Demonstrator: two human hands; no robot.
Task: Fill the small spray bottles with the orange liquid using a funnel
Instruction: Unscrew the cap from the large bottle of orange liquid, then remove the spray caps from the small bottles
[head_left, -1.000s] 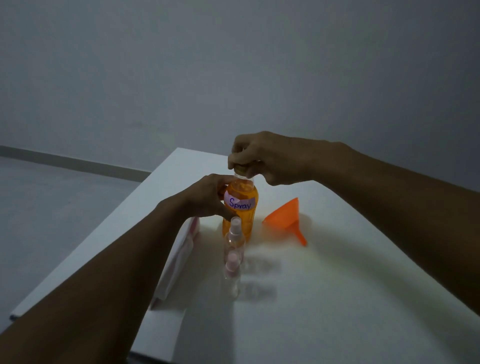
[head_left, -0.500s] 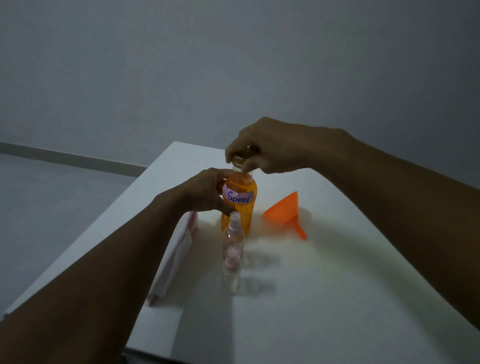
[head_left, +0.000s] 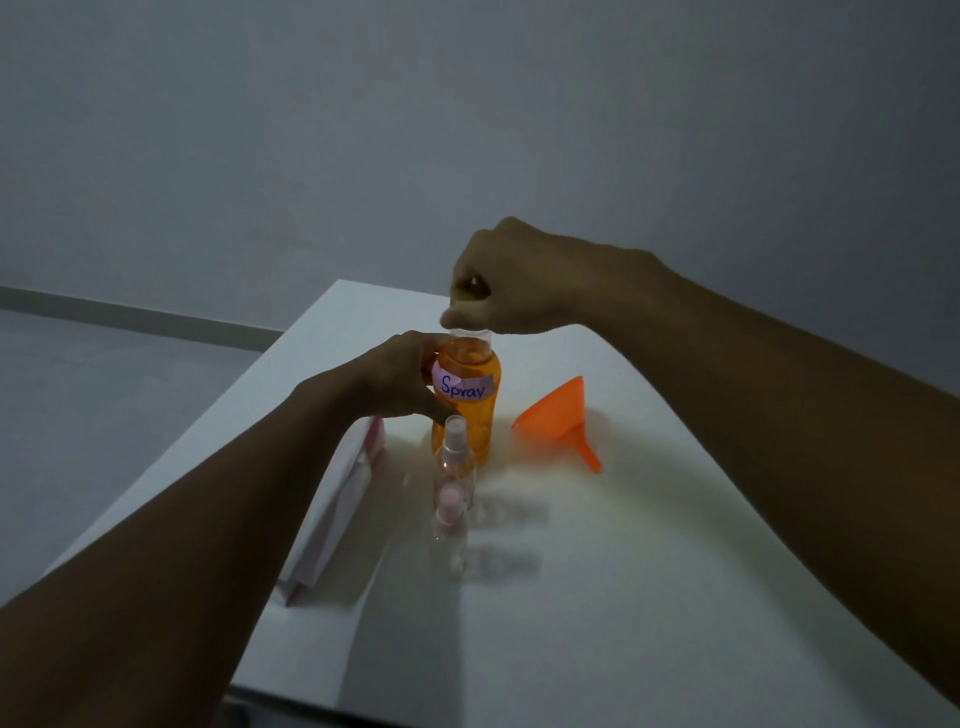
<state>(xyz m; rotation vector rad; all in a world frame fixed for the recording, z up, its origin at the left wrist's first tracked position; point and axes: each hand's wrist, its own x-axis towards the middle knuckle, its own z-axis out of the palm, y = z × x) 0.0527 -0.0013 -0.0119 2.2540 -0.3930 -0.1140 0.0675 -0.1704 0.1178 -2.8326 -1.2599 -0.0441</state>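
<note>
At frame centre, a cap (head_left: 470, 291) is pinched in the right hand (head_left: 519, 283) just above the open neck of the orange "Spray" bottle (head_left: 467, 400), which is gripped and steadied by the left hand (head_left: 402, 379). Two small clear plastic spray bottles (head_left: 453, 499), pink-topped and apparently empty, are seen capped below it, and the orange cone-shaped funnel (head_left: 558, 418) is left lying on its side at right on the smooth white table (head_left: 675, 597). Filling is judged not yet begun.

A bare, dim room, most likely at home rather than a lab or shop. A plain grey wall (head_left: 467, 130) rises behind the grip, with a skirting strip (head_left: 130, 317) and smooth floor (head_left: 78, 415) to its left. Under the grip stands only a plain white worktop (head_left: 623, 597).
</note>
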